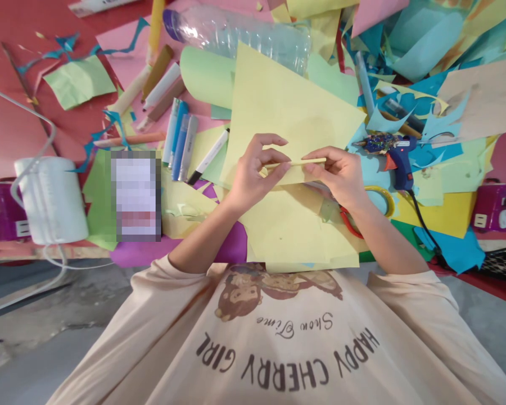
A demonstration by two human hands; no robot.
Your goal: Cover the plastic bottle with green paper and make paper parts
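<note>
Between my two hands is a narrow, pale yellow paper strip (297, 162), held level over a large yellow sheet (287, 107). My left hand (259, 171) pinches its left end between thumb and fingers, with the index finger arched above. At the strip's right end, my right hand (337, 171) has its thumb below and fingers along the top. More yellow paper (287, 225) lies under my wrists at the table's front edge. Red-handled scissors (351, 222) lie partly hidden beside my right wrist.
Markers (179, 140) and a black-and-white pen (208, 156) lie left of the hands. A blue glue gun (402, 163) with a cable and a yellow tape roll (385, 197) are at right. A plastic bottle (240, 36) lies behind; a phone (135, 197) and white box (53, 199) stand left.
</note>
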